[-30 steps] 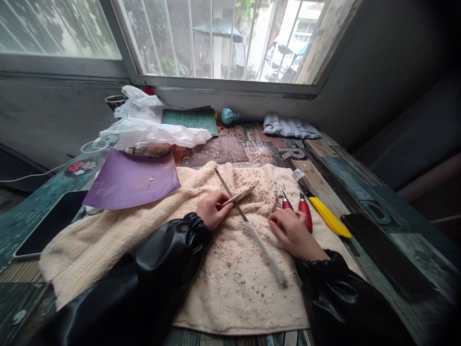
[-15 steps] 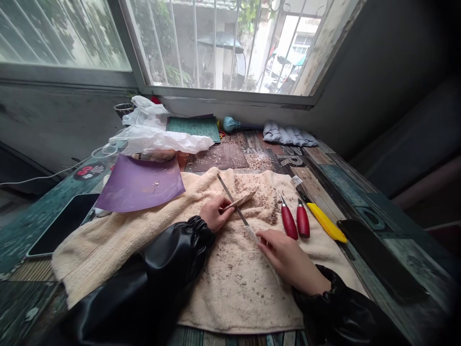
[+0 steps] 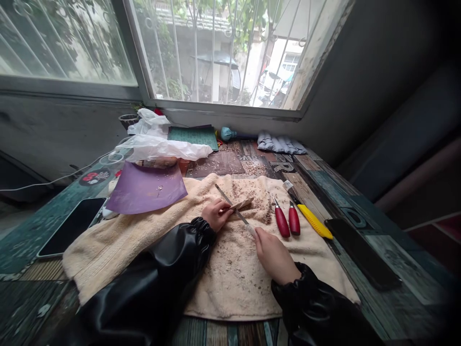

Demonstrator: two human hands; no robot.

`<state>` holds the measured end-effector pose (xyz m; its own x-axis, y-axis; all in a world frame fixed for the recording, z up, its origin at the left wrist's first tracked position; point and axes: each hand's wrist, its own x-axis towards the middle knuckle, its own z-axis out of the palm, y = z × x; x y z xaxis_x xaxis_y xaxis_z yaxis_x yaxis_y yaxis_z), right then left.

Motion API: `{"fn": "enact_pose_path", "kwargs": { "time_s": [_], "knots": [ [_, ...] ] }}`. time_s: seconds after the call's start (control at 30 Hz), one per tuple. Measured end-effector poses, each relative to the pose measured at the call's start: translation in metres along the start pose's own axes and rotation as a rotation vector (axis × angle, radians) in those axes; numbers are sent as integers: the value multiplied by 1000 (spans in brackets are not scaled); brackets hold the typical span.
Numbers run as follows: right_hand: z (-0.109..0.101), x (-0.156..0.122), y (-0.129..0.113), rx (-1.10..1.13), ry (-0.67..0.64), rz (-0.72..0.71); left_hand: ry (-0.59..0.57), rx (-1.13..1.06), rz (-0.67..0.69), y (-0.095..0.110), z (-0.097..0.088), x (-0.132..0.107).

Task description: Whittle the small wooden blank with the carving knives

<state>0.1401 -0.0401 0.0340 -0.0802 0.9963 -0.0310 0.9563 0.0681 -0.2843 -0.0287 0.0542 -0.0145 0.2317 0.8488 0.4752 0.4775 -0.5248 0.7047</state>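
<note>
My left hand (image 3: 216,214) is closed on one end of a slim pointed piece of wood (image 3: 245,204), which lies low over the beige towel (image 3: 230,278). Closed around the pale handle of a thin flat metal file (image 3: 224,194) is my right hand (image 3: 273,253). The file runs diagonally away from me and crosses the wood just beyond my left fingertips. Most of the handle is hidden in my right palm. To the right lie two red-handled carving knives (image 3: 282,221) (image 3: 294,220), apart from my hand. Wood crumbs are scattered over the towel.
A yellow-handled brush (image 3: 314,221) and a dark phone (image 3: 362,252) lie on the right. Purple sandpaper (image 3: 147,188), a black-screened tablet (image 3: 72,226) and a white plastic bag (image 3: 165,148) are on the left. A grey padded bundle (image 3: 281,143) rests near the barred window.
The camera view has tilted up and shifted slightly. My right hand has turned and covers more of the file's handle. The file still crosses the wood in my left hand.
</note>
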Motion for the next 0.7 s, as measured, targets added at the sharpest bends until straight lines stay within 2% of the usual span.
{"fn": "enact_pose_path", "kwargs": {
  "time_s": [0.17, 0.33, 0.4, 0.5, 0.7],
  "knots": [
    [5, -1, -9, -115, -30, 116, 0, -4, 5, -1, -1, 0],
    [14, 12, -21, -91, -12, 125, -23, 46, 15, 1, -2, 0],
    [17, 14, -23, -74, -1, 126, 10, 121, -20, 5, -1, -1],
    [19, 11, -22, -48, 6, 109, 55, 221, -45, 13, 2, -5],
    [17, 2, -20, -44, -3, 130, 30, 251, 31, 13, 4, -7]
  ]
}}
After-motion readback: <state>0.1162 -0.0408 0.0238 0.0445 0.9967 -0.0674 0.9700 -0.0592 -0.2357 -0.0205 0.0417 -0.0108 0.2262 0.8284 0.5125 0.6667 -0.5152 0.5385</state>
